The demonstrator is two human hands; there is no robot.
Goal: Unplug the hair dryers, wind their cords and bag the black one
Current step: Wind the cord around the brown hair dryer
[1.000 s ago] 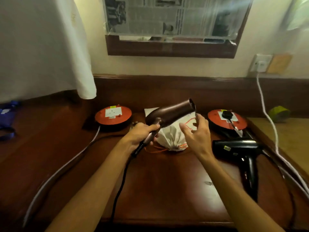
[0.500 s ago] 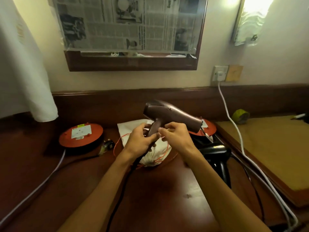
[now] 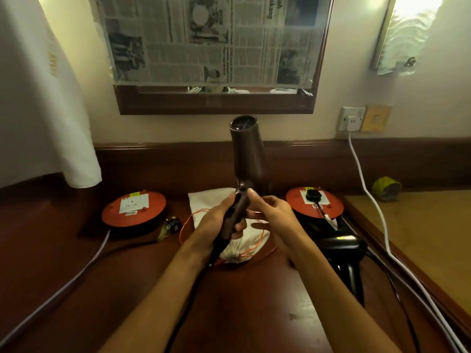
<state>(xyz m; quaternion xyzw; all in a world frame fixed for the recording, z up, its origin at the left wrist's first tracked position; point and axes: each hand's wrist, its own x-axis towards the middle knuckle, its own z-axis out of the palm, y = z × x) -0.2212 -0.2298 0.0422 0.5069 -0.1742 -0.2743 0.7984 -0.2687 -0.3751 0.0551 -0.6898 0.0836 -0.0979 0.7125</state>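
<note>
the brown hair dryer (image 3: 246, 154) is standing upright in mid-air over the middle of the surface (image 3: 254, 296), nozzle pointing up toward the mirror frame (image 3: 216, 103). the left hand (image 3: 216, 225) is gripping its handle, fingers curled round it, while the right hand (image 3: 272, 212) is touching the handle near the hinge with its thumb and a fingertip, its other fingers (image 3: 260, 225) lying loosely spread below.

its black cord (image 3: 188, 301) is hanging from the handle toward six o'clock and off the near edge, and its plug (image 3: 171, 225) appears to be lying loose at nine o'clock beside the left orange socket reel (image 3: 133, 208). my guess is that winding carelessly could drag that plug across the wood or snag it on the reel.

right under the hands the white drawstring bag (image 3: 211, 200) is lying with its orange string (image 3: 186, 225) looping out; a swinging cord could catch it.

at three o'clock the black hair dryer (image 3: 341, 248) is lying on the surface, its plug (image 3: 313, 195) seated in the right orange reel (image 3: 314, 202), so it looks not yet unplugged. a white cable (image 3: 367, 194) is running down from the wall socket (image 3: 353, 119) along the raised step at the right edge.

the freest room looks to be toward six and seven o'clock; the right side is crowded with cables.
</note>
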